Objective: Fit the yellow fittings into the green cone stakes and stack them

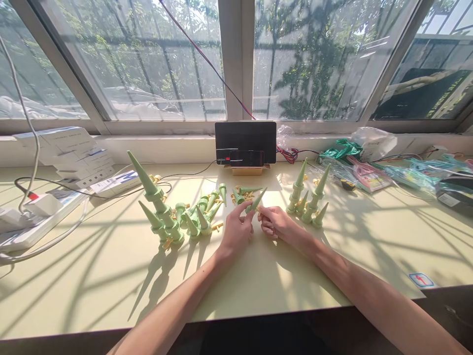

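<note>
My left hand [238, 227] is closed on a green plastic spike [256, 201], whose pointed tip slants up to the right. Facing it, my right hand [277, 222] pinches a small yellow valve piece [259, 210] close to the spike's wide end. Whether the two parts touch is hard to make out. Behind my hands lies a small heap of loose green spikes [248, 189] and yellow pieces. To the left stand several green spikes [165, 217], some stacked tall, with yellow pieces among them. A smaller group of upright spikes [316, 197] is to the right of my right hand.
A tablet [245, 138] and a phone [247, 158] lean on a cardboard stand by the window. White boxes [74, 153] and a power strip [40, 224] with cables are at left. Plastic bags [369, 172] and a dark object [456, 191] lie at right. A sticker [421, 280] marks the front edge.
</note>
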`<action>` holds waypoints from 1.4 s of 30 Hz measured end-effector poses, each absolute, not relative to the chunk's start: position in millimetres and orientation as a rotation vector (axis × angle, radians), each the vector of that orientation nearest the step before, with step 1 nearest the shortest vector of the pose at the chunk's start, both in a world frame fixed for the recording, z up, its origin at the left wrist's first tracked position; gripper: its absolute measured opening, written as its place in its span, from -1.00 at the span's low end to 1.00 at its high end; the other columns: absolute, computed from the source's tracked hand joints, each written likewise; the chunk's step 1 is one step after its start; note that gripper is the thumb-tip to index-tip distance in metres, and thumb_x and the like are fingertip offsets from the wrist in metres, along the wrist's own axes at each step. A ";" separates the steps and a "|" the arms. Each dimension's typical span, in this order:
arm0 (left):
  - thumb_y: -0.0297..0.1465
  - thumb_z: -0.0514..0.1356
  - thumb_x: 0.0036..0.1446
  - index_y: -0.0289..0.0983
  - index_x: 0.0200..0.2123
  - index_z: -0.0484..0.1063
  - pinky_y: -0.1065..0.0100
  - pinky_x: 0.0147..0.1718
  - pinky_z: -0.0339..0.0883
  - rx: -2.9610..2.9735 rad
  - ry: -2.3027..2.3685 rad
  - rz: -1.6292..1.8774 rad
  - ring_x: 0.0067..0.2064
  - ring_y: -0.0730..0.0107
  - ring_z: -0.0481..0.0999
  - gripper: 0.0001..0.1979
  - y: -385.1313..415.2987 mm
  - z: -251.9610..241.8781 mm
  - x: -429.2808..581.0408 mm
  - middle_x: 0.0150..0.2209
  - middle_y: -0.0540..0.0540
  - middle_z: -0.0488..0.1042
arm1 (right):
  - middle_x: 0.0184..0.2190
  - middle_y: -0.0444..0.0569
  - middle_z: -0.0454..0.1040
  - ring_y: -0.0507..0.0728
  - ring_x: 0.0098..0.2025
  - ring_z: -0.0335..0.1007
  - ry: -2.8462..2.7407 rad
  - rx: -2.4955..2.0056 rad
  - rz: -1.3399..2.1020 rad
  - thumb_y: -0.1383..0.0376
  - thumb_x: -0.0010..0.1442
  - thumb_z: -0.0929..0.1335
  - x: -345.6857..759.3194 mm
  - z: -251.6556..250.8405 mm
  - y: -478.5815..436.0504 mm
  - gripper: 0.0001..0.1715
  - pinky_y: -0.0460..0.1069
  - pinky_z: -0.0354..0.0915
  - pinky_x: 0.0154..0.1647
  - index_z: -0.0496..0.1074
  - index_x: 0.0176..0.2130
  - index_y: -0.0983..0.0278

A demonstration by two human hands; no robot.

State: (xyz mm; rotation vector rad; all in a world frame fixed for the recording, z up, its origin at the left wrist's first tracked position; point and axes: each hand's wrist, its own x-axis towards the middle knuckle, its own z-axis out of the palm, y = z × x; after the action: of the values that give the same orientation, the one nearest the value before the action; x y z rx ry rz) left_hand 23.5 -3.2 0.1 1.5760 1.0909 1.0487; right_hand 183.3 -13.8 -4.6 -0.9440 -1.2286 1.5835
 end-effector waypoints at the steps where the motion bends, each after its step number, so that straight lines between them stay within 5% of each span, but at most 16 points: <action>1: -0.17 0.14 0.20 -0.24 0.07 0.42 0.46 -0.71 0.19 1.580 1.095 1.050 -0.69 0.47 0.27 -0.56 -3.2 0.0 23.5 -0.70 0.09 0.26 | -0.74 -0.35 -0.08 -0.04 -0.69 0.02 -1.223 -0.954 1.580 -0.12 0.16 0.38 182.9 -4.5 -13.8 -0.48 -0.16 -0.02 -0.74 0.29 -0.44 0.26; 17: -0.09 0.15 0.19 -0.23 0.02 0.48 0.45 -0.70 0.04 1.645 1.167 1.085 -0.68 0.49 0.22 -0.55 -5.1 3.7 24.7 -0.67 0.09 0.25 | -0.75 -0.26 0.05 0.00 -0.72 0.12 -1.309 -1.093 1.337 -0.13 0.26 0.28 177.4 0.7 -17.8 -0.42 -0.11 0.04 -0.74 0.26 -0.53 0.24; 32: -0.09 0.12 0.21 -0.23 -0.06 0.46 0.43 -0.63 0.14 1.661 1.200 1.130 -0.62 0.50 0.31 -0.60 -7.4 6.3 26.2 -0.45 -0.03 0.46 | -0.77 -0.22 0.18 0.02 -0.75 0.13 -1.422 -1.168 1.112 -0.12 0.28 0.25 174.7 -3.1 -14.5 -0.46 -0.06 0.07 -0.70 0.28 -0.49 0.22; 42: -0.05 0.13 0.21 -0.23 -0.05 0.45 0.44 -0.64 0.09 1.681 1.218 1.079 -0.62 0.46 0.30 -0.58 -5.3 4.0 25.1 -0.56 0.02 0.37 | -0.76 -0.22 0.20 0.00 -0.76 0.13 -1.462 -1.151 1.062 -0.09 0.33 0.21 176.1 -7.6 -11.6 -0.44 -0.08 0.08 -0.71 0.29 -0.49 0.24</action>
State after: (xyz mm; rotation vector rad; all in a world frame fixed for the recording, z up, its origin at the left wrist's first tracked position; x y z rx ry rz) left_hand 25.1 -5.3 4.0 1.6806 1.2182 1.0786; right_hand 176.1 -11.6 -7.6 -1.1509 -1.4617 1.0619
